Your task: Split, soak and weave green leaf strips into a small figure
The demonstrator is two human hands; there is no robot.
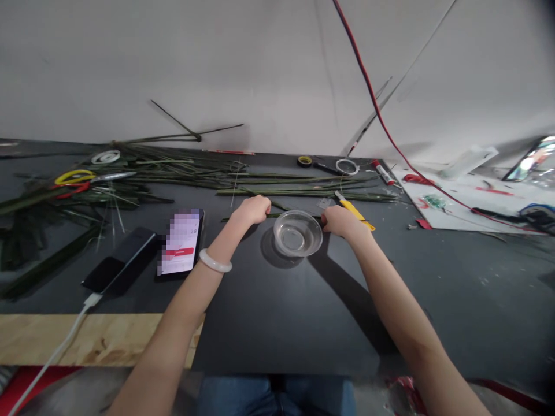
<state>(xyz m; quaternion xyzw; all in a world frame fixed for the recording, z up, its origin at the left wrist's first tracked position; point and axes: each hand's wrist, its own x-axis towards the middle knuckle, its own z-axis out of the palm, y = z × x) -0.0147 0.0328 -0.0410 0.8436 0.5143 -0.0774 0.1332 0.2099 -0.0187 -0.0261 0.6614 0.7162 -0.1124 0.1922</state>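
A thin dark-green plant stem (pixel 277 215) lies crosswise just behind a round clear plastic bowl (pixel 298 245). My left hand (pixel 256 209) is closed on the stem to the left of the bowl, and a pale bracelet (pixel 215 262) circles that wrist. On the bowl's right side, my right hand (pixel 340 221) is closed around the same stem, whose tip pokes out past the hand. Beside the right hand rests a yellow utility knife (pixel 356 214). Beyond both hands runs a bundle of long green stems (pixel 299 193). My fingers hide parts of the held stem.
At the left are a lit phone (pixel 182 242), a black power bank (pixel 119 260) with a white cable, yellow-and-red scissors (pixel 82 178) and piled leaves (pixel 39 214). Tape (pixel 304 161), a magnifying glass (pixel 347 167) and a marker (pixel 383 172) lie behind. A red cable (pixel 377 107) hangs at right.
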